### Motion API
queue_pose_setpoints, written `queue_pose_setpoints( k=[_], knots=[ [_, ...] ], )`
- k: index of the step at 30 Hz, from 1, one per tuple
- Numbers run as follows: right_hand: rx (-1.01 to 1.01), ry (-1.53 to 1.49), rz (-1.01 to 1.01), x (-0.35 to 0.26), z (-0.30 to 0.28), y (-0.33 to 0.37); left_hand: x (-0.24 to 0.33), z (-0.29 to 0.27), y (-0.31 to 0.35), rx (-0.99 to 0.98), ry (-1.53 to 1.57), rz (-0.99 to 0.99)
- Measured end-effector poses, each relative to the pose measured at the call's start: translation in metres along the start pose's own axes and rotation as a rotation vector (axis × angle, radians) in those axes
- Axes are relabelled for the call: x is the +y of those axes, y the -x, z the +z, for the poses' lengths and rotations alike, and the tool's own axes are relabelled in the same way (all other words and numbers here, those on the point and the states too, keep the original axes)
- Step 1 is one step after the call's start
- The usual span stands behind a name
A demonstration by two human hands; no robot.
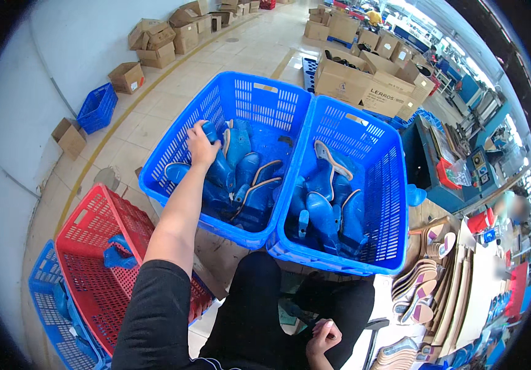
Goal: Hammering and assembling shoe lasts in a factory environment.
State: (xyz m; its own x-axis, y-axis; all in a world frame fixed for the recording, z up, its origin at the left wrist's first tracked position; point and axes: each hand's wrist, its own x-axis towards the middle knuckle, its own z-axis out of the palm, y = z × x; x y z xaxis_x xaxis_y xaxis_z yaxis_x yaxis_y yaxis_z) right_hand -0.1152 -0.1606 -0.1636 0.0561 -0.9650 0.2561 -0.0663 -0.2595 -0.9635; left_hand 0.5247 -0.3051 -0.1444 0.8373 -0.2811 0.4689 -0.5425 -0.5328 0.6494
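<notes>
My left hand (202,144) reaches into the left blue crate (173,143) and grips a blue shoe last (211,131) near the crate's left wall. Several more blue shoe lasts (247,179), some with soles attached, lie piled beneath it. My right hand (323,336) rests curled on my lap, over black trousers, and holds nothing. Beside the left crate, touching it, stands a second blue crate (389,185) with more blue lasts (327,209).
A red basket (86,246) holding one blue last stands low on my left, stacked on a blue basket (46,308). Stacked soles (423,277) lie on a bench at right. Cardboard boxes (364,83) stand behind the crates and along the far wall.
</notes>
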Motion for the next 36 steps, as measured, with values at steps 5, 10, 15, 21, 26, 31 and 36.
queue_pose_setpoints(
  k=[5, 10, 15, 21, 26, 31, 36],
  knots=[
    [0.054, 0.054, 0.014, 0.002, -0.007, 0.003, 0.057, 0.022, 0.019, -0.103, 0.015, -0.141],
    [-0.109, 0.128, -0.099, 0.009, -0.021, 0.012, 0.054, 0.044, 0.005, 0.048, -0.091, -0.356],
    [0.088, 0.071, 0.014, -0.003, 0.004, 0.008, 0.02, 0.055, -0.002, 0.097, -0.129, -0.281],
    [0.097, 0.069, -0.051, 0.006, 0.0, 0.006, -0.021, 0.042, -0.019, 0.05, 0.388, -0.152],
    [0.139, 0.146, -0.022, 0.001, 0.002, 0.005, -0.02, 0.06, -0.022, -0.233, 0.539, 0.075],
    [0.117, 0.126, -0.041, 0.002, 0.005, 0.005, -0.018, 0.078, -0.005, -0.464, 0.532, 0.16],
    [0.117, 0.06, -0.029, 0.005, 0.002, 0.006, -0.013, 0.081, -0.003, -0.273, 0.35, 0.159]
  ],
)
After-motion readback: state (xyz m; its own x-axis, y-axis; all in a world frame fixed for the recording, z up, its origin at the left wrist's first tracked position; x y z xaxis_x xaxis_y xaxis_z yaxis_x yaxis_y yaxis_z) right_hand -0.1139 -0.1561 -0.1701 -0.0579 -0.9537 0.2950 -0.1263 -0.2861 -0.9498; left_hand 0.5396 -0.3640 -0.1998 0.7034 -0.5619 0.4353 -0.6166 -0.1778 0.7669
